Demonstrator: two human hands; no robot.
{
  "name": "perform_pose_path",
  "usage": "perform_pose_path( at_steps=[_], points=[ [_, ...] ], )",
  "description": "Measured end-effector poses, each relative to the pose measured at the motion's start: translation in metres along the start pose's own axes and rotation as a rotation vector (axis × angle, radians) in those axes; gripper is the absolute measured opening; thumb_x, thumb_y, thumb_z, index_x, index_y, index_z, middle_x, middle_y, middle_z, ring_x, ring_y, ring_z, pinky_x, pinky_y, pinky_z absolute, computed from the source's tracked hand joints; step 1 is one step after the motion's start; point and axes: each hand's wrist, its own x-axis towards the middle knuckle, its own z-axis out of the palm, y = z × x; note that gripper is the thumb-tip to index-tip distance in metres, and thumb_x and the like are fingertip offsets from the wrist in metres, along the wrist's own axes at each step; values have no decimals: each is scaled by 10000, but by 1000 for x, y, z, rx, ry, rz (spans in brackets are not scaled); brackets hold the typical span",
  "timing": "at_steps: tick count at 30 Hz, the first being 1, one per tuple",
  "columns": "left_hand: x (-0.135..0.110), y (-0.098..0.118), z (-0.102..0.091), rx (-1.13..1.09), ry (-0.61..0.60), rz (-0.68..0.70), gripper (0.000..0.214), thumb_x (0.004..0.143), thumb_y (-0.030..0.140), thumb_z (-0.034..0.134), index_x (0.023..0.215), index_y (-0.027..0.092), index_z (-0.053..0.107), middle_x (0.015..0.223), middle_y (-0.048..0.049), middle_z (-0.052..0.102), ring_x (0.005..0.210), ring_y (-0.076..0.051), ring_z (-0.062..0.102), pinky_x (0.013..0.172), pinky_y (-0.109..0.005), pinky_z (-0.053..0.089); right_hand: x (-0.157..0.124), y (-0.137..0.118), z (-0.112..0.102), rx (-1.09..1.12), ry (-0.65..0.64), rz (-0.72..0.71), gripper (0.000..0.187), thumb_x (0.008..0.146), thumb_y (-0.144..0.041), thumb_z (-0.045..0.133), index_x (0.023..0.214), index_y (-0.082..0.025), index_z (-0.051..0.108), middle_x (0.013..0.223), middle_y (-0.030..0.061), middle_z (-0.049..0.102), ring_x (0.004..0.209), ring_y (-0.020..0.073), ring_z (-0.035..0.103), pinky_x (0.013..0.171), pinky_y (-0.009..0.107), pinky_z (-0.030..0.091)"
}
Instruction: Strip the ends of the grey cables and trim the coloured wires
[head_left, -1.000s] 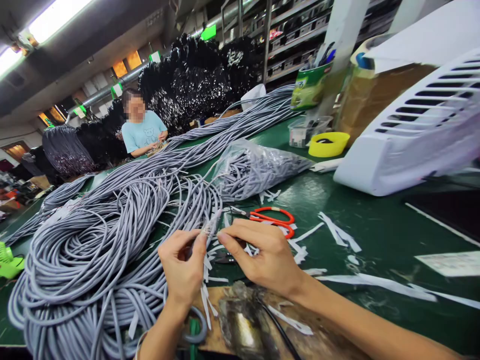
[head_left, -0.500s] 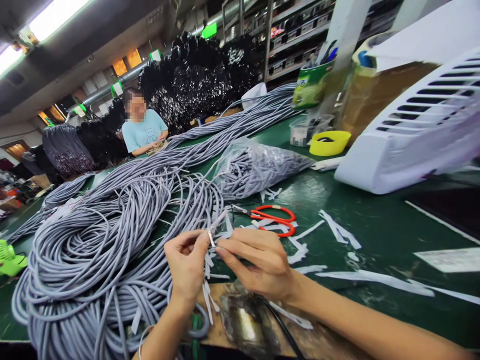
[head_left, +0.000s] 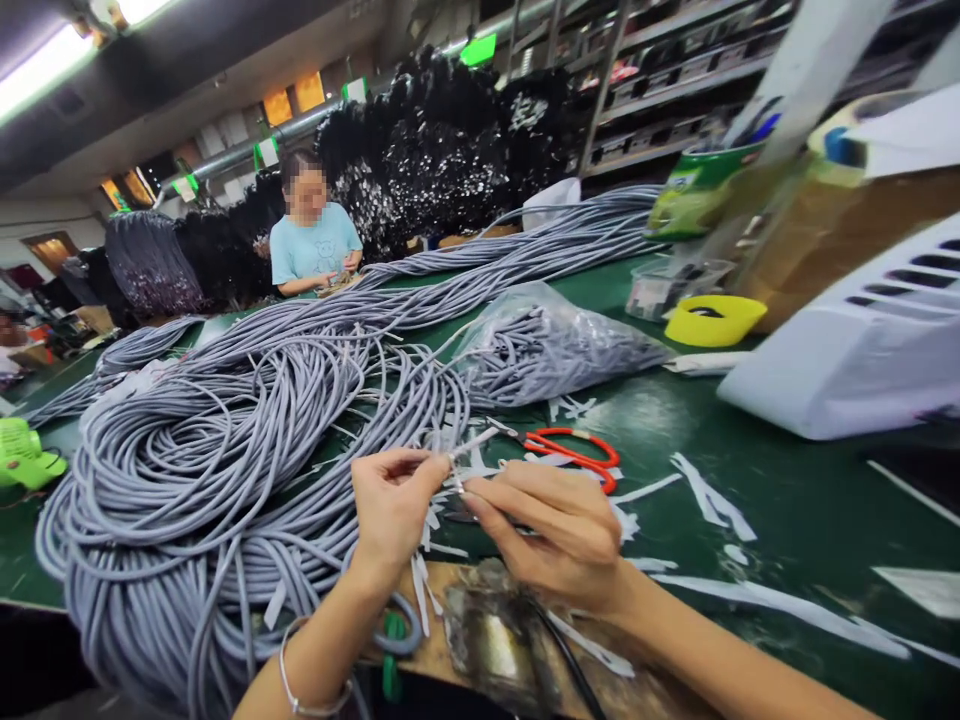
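Note:
My left hand [head_left: 394,500] is closed in a pinch, thumb against forefinger, on a thin whitish strip [head_left: 477,440]. Its upper end sticks out toward the scissors, and its exact kind is too blurred to tell. Fingertips of my right hand [head_left: 559,520] pinch a small pale part just below, close to the left thumb. Behind the hands lie scissors with red handles [head_left: 577,445]. A big coil of grey cables [head_left: 202,440] spreads left of my left hand. Under the hands, a dark, shiny taped block [head_left: 495,635] sits on a wooden board [head_left: 427,600].
White strip scraps [head_left: 780,610] lie on the green tabletop [head_left: 810,510]. A clear bag of short grey cables [head_left: 555,350], a yellow ring-shaped holder [head_left: 716,320], a green pen container [head_left: 694,195] and a white vented casing [head_left: 847,350] stand beyond. A co-worker [head_left: 315,235] sits across the table.
The camera view has shifted, so the scene sits further right and slightly lower. Both hands stay close together, pinching at the whitish strip, which has tilted a little.

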Motion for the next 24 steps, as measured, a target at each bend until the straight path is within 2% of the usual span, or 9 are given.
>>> perform_pose_path(
  at_steps=[4,5,7,9,11,12,14,17,24],
  points=[
    [3,-2,-3,9,-47,9,106,518,195,643,473,100,636,452,-3,558,442,-79,449,459,-205,368,4,-4,0,186,-138,302,279,859,-185,443,590,-194,517,474,-11,527,408,98,473,387,203,389],
    [5,-3,-5,-2,-41,11,99,513,185,651,474,96,635,460,-6,562,447,-76,450,456,-198,364,3,-7,0,201,-159,316,300,867,-196,437,577,-196,512,469,-12,520,412,100,472,386,204,384],
    [13,-4,-9,-67,32,9,128,520,198,673,467,98,613,424,26,499,403,-43,384,412,-173,316,0,-14,-1,203,-173,177,297,864,-223,462,578,-209,539,461,-18,513,413,100,460,396,216,371],
    [21,-5,-14,-145,139,9,212,540,261,698,463,109,573,393,76,384,355,-9,252,356,-157,217,-5,-20,-1,226,-198,-51,264,857,-262,489,612,-240,583,456,-34,514,389,93,429,401,230,350],
    [27,-7,-16,-177,142,0,274,555,337,712,503,107,572,409,91,345,350,-2,199,342,-158,164,-8,-20,1,247,-208,-111,239,867,-276,470,672,-259,607,475,-43,529,379,88,418,411,233,351],
    [28,-9,-16,-189,104,-3,291,563,363,714,539,100,591,424,82,370,357,-4,224,349,-158,175,-8,-17,2,228,-188,-84,224,873,-232,453,718,-247,613,491,-34,538,409,93,453,429,227,368],
    [28,-13,-16,-213,-6,17,297,577,363,726,631,84,641,472,49,451,402,-18,324,392,-158,244,-5,-7,5,110,-117,134,189,864,-167,458,776,-204,621,545,-9,563,468,95,503,460,211,393],
    [24,-18,-15,-198,-100,74,293,592,325,742,759,91,685,539,20,536,456,-32,406,460,-166,319,-1,10,8,-12,-103,351,177,849,-195,493,742,-164,631,598,21,604,515,112,542,506,221,417],
    [19,-16,-14,-97,-171,49,288,605,363,740,681,93,678,547,-8,589,395,-19,392,391,-153,290,2,16,8,-44,-140,426,250,856,-250,475,696,-159,645,587,17,606,524,125,553,528,231,398]
  ],
)
